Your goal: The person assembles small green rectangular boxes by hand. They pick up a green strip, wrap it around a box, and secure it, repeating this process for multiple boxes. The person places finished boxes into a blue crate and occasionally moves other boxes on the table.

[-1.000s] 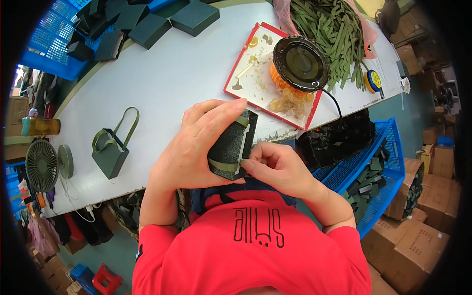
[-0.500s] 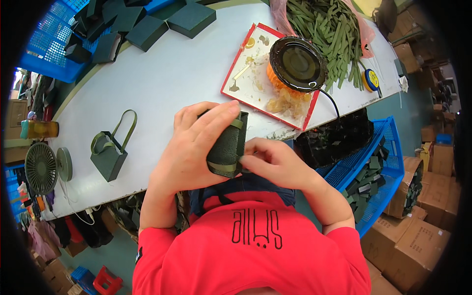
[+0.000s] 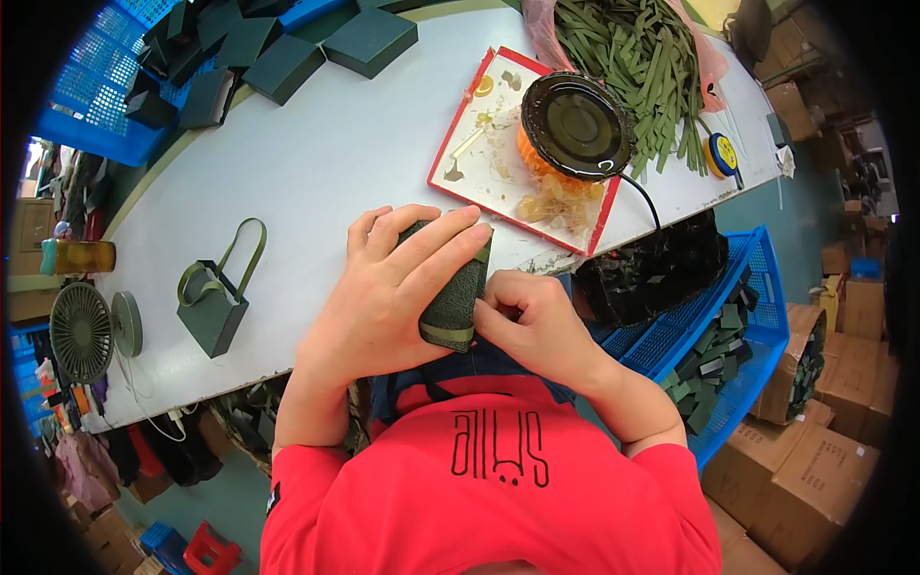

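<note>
My left hand [image 3: 388,287] is wrapped over a small dark green box [image 3: 456,297], its fingers lying across the top face. An olive green ribbon [image 3: 447,333] runs over the box's near end, and more of it shows beside the fingertips. At the box's right edge my right hand [image 3: 532,321] is closed, thumb and forefinger pinched against the side; what the pinch holds is hidden. To the left on the white table stands a similar green box with ribbon handles [image 3: 213,305].
A black glue pot [image 3: 578,125] sits on a red-rimmed, glue-stained tray [image 3: 517,218]. Beyond it lies a heap of green ribbon strips [image 3: 637,67]. Green boxes [image 3: 285,69] and a blue crate [image 3: 101,86] are at far left; another blue crate [image 3: 757,316] stands right. A small fan [image 3: 81,331] is at left.
Both hands and the box have shifted slightly to the right. The box has tilted a little, and my left fingers now lie further across its top.
</note>
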`<action>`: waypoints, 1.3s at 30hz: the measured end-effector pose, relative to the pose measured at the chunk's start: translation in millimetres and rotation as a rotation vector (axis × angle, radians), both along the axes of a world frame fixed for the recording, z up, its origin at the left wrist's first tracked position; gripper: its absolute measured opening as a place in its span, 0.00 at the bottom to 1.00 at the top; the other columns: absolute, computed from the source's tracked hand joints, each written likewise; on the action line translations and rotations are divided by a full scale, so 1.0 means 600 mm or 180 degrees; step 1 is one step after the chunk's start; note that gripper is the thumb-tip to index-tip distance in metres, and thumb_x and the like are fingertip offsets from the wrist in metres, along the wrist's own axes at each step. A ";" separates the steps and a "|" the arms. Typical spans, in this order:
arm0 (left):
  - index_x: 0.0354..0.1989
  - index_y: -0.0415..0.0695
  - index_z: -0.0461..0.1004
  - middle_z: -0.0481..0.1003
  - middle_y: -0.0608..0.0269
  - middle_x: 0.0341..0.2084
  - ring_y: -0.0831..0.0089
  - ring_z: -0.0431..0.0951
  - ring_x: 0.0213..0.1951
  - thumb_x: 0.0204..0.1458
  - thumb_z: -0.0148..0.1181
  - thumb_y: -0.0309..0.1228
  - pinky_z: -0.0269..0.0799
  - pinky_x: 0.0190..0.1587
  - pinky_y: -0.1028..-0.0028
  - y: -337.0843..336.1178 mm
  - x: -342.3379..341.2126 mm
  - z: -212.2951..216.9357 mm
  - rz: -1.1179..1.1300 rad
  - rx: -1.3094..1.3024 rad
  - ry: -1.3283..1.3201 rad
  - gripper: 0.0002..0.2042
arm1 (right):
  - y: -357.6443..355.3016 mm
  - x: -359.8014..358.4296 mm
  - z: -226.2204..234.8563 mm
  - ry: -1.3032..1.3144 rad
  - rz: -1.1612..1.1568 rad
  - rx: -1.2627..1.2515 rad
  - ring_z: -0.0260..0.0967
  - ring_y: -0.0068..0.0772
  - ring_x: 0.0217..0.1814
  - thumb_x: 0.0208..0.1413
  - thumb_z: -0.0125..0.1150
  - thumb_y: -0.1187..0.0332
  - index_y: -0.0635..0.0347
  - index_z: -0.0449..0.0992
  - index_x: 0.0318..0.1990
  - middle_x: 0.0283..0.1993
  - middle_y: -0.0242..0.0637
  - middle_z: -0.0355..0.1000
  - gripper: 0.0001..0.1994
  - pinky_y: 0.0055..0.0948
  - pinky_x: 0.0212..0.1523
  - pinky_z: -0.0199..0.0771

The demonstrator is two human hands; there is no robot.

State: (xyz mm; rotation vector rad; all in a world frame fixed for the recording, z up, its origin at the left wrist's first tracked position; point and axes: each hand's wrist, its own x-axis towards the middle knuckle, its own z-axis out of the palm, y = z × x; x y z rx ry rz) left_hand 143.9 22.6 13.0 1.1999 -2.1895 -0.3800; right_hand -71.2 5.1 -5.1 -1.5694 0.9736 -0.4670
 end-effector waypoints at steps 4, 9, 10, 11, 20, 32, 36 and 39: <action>0.65 0.46 0.67 0.70 0.59 0.63 0.55 0.69 0.59 0.27 0.79 0.33 0.60 0.62 0.54 0.002 0.001 -0.007 0.0122 0.0046 0.0199 0.47 | -0.015 -0.012 0.002 -0.0210 0.0086 0.0435 0.68 0.21 0.31 0.62 0.63 0.68 0.66 0.78 0.45 0.36 0.36 0.72 0.11 0.25 0.33 0.68; 0.66 0.44 0.66 0.70 0.57 0.63 0.55 0.69 0.59 0.25 0.82 0.36 0.60 0.61 0.56 0.003 0.010 -0.008 0.0393 -0.0022 0.0409 0.50 | 0.004 -0.031 0.001 -0.1029 -0.1177 -0.0502 0.68 0.16 0.32 0.67 0.57 0.70 0.65 0.77 0.50 0.37 0.30 0.74 0.10 0.20 0.35 0.68; 0.66 0.44 0.65 0.70 0.57 0.63 0.54 0.69 0.59 0.25 0.82 0.36 0.61 0.61 0.56 0.003 0.011 -0.011 0.0435 -0.0074 0.0482 0.50 | 0.021 -0.046 0.012 -0.0943 -0.1112 -0.0161 0.68 0.15 0.29 0.67 0.57 0.69 0.65 0.80 0.44 0.31 0.29 0.75 0.09 0.20 0.32 0.68; 0.66 0.43 0.65 0.69 0.56 0.63 0.54 0.69 0.59 0.25 0.82 0.36 0.61 0.61 0.56 0.002 0.009 -0.013 0.0454 -0.0128 0.0560 0.51 | 0.034 -0.049 0.014 -0.0979 -0.0664 0.0191 0.67 0.15 0.26 0.68 0.57 0.68 0.66 0.81 0.39 0.27 0.29 0.75 0.10 0.20 0.30 0.68; 0.66 0.42 0.65 0.71 0.53 0.62 0.53 0.70 0.59 0.28 0.81 0.38 0.62 0.61 0.56 0.006 0.000 -0.015 0.0096 -0.0170 0.0585 0.49 | 0.054 -0.018 -0.017 -0.2146 -0.1394 0.1777 0.69 0.18 0.25 0.71 0.53 0.63 0.64 0.76 0.56 0.51 0.42 0.79 0.15 0.18 0.25 0.66; 0.69 0.40 0.61 0.67 0.53 0.65 0.50 0.64 0.63 0.25 0.84 0.37 0.64 0.63 0.57 0.045 0.047 -0.034 0.0525 0.0316 0.0224 0.55 | -0.002 -0.094 -0.030 -0.3350 -0.2463 0.1411 0.68 0.16 0.31 0.71 0.54 0.64 0.60 0.74 0.56 0.42 0.34 0.77 0.13 0.18 0.29 0.69; 0.69 0.41 0.60 0.67 0.52 0.65 0.50 0.64 0.64 0.24 0.84 0.36 0.64 0.63 0.56 0.042 0.047 -0.034 0.0487 0.0331 0.0164 0.55 | -0.015 -0.089 -0.030 -0.3212 -0.2476 0.1137 0.67 0.16 0.27 0.71 0.55 0.64 0.60 0.74 0.55 0.37 0.33 0.76 0.12 0.18 0.25 0.68; 0.69 0.42 0.60 0.66 0.52 0.65 0.49 0.64 0.64 0.24 0.84 0.35 0.63 0.64 0.56 0.037 0.042 -0.032 0.0449 0.0304 0.0179 0.56 | -0.030 -0.096 -0.038 -0.3065 -0.2462 0.0926 0.64 0.17 0.21 0.70 0.55 0.64 0.59 0.73 0.52 0.33 0.33 0.75 0.11 0.18 0.20 0.64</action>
